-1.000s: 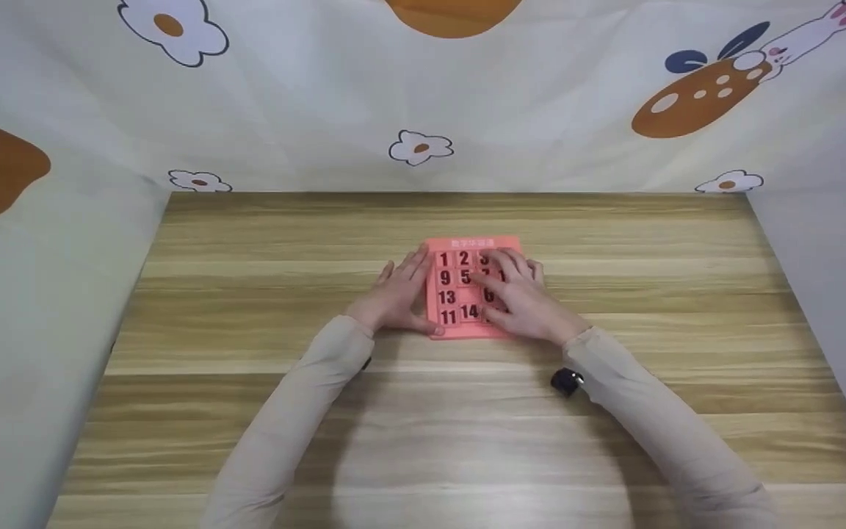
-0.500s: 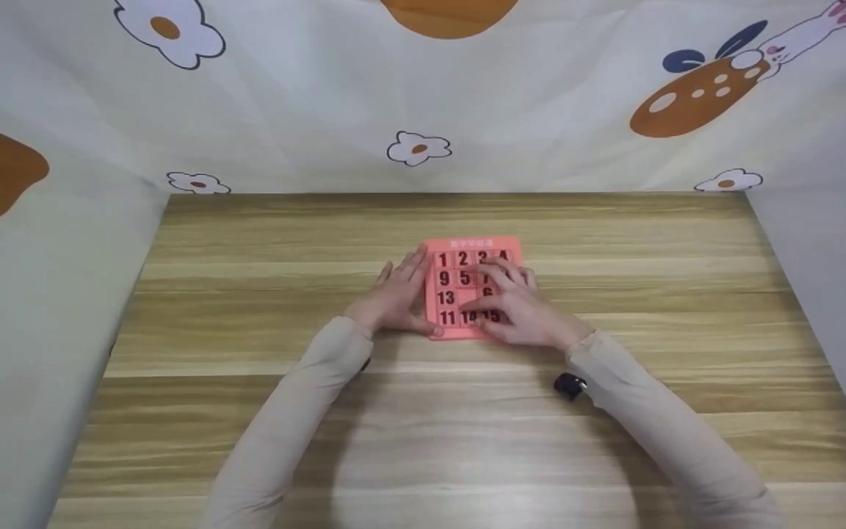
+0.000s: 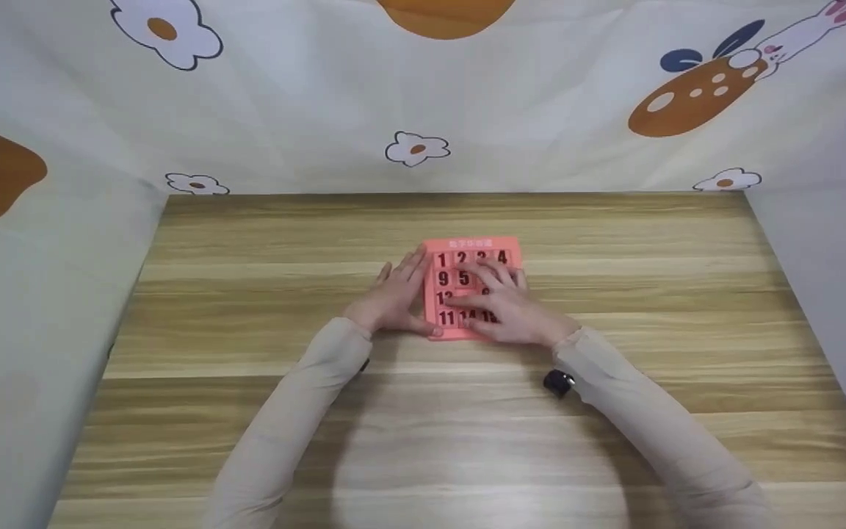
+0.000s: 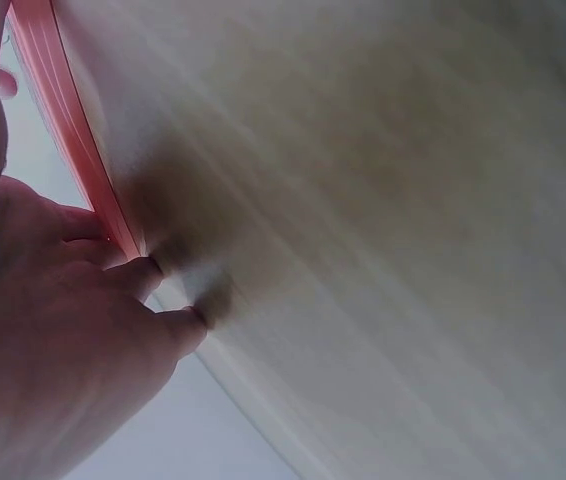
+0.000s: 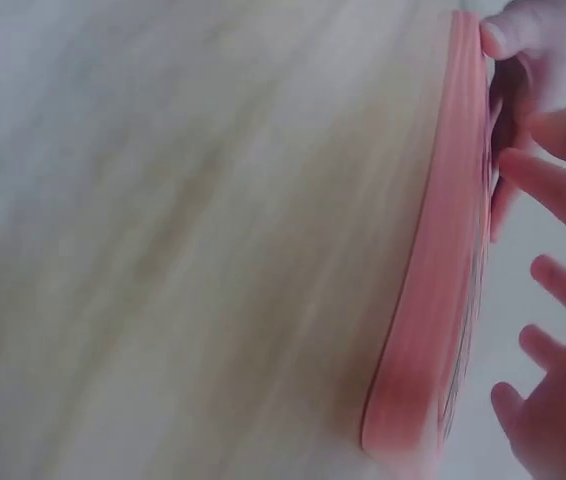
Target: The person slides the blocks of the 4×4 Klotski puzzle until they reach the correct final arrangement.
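Observation:
A pink number board [image 3: 508, 244] with black-numbered tiles lies flat on the table; one gap shows between tile 5 [image 3: 464, 278] and tile 14. Along its left side the left hand [image 3: 389, 300] rests with extended fingers, its thumb at the lower-left corner. In the left wrist view those fingertips touch the board's pink edge [image 4: 75, 140]. The right hand [image 3: 512, 308] is spread over the right and middle tiles, covering several, with one fingertip by tile 13. In the right wrist view its fingers [image 5: 558, 195] reach over the board's face, slightly bent, beside the pink side [image 5: 428, 280].
The wood-grain table [image 3: 261, 242] extends around the board. Behind it hangs a pale printed cloth [image 3: 305, 95], with pale walls at both sides. A small black device [image 3: 559, 383] sits under the right wrist.
The right hand has shifted left across the tiles, uncovering tile 4 and partly covering 13. Tile 14 has slid slightly down, level with 11. The left hand has stayed in place.

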The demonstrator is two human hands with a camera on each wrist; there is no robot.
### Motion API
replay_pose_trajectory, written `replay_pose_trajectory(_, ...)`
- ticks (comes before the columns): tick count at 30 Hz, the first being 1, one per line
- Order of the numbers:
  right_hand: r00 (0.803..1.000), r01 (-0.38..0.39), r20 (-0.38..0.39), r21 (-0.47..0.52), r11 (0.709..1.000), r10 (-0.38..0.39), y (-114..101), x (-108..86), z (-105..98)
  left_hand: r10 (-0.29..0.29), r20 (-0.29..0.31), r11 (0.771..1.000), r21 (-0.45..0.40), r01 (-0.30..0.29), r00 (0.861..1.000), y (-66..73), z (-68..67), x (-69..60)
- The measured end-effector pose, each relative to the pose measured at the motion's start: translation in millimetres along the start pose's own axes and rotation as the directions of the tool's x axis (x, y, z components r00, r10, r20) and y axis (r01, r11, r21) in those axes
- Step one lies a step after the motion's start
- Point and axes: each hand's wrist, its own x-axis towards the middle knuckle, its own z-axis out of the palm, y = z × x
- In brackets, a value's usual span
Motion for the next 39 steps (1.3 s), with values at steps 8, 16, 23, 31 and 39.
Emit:
replay_pose_trajectory(8,0.991,-0.09,-0.104,-0.051,0.995,0.085,-3.2,5.2,-4.4,0.002,-0.008,1.0,0.008,-0.002,1.0,-0.6,0.3,0.2)
replay_pose_trajectory(16,0.995,-0.099,0.006,-0.064,0.993,0.1,-4.1,15.9,0.9,0.014,-0.008,1.0,0.002,-0.014,1.0,0.4,1.3,1.1)
replay_pose_trajectory(23,0.996,-0.056,-0.071,-0.035,0.998,0.054,-2.1,7.7,0.9,0.008,-0.016,1.0,-0.008,-0.008,1.0,-0.7,0.8,-0.2)
replay_pose_trajectory(31,0.983,-0.185,0.006,-0.065,0.981,0.185,-0.5,8.9,2.0,-0.008,-0.004,1.0,-0.007,0.008,1.0,-1.3,0.4,0.2)
replay_pose_trajectory(39,0.972,-0.217,-0.107,-0.052,0.975,0.211,5.6,3.5,-0.9,-0.007,-0.005,1.0,-0.001,0.007,1.0,0.1,-1.3,0.1)
